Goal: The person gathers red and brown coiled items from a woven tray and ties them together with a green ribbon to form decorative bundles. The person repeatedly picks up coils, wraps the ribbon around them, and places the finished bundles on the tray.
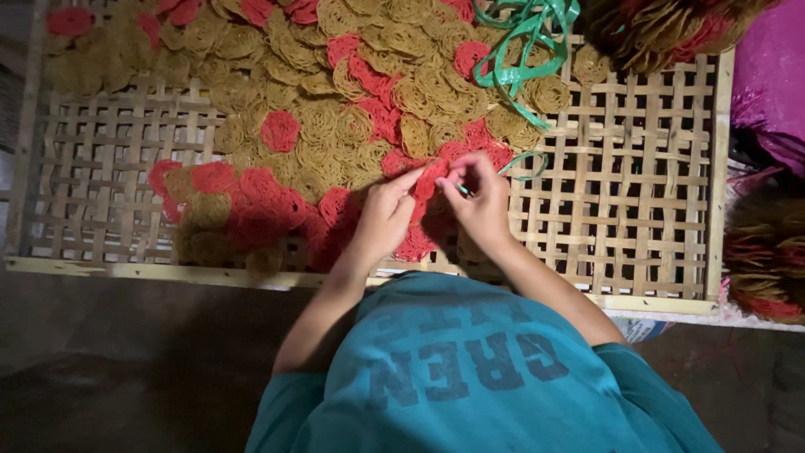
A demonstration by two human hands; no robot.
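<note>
Teal shirt [470, 369] below red noodle discs [251, 201]

Woven tray [637, 210] across the middle of the frame, coiled noodle discs [335, 126] heaped on its upper left and centre. Ribbon strips [520, 42] on the discs at upper centre. Bundled stacks [767, 260] beside the tray at right edge.

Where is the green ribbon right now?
In the head view, the green ribbon lies bunched at the top of the woven bamboo tray, right of centre, on the yellow and red discs; one strand trails toward the right hand.
</note>
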